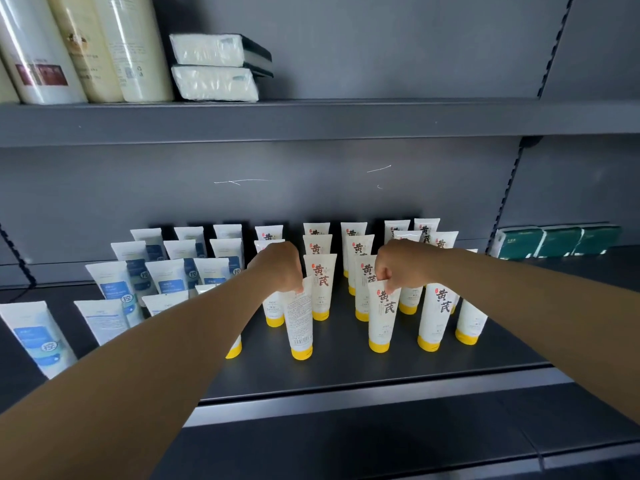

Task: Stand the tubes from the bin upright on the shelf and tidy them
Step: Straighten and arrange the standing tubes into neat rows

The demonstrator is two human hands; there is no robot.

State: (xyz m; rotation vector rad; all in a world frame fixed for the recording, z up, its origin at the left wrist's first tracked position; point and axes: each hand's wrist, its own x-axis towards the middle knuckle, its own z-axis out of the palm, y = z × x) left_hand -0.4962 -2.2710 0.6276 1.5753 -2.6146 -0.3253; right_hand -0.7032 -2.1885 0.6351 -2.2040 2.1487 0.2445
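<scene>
At centre frame, my left hand (281, 266) pinches the crimped top edge of a yellow-capped tube (299, 320) turned so its barcode side faces me, while my right hand (401, 266) pinches the top of a second yellow-capped tube (382, 315) with its red characters forward. Both tubes stand cap-down on the dark grey shelf (346, 372), at the front of the rows.

Behind them, right of centre, more tubes of the same kind (320, 285) stand upright in close columns running to the back panel. At left of frame, blue-labelled white tubes (169, 278) stand in their own rows. The bin is not in view.

The risks, as I judge them: each tube balances on a narrow cap with a wide, flat top, so letting go while one leans could tip it. The columns are tight, and a falling tube, or my knuckles just in front of the next row, could knock down several at once. My left forearm crosses low over the nearest blue-labelled tubes and hides part of one yellow cap (234, 349); drawing that arm away carelessly could sweep them over. The left tube also shows its back, so leaving it so would spoil the facing.
</scene>
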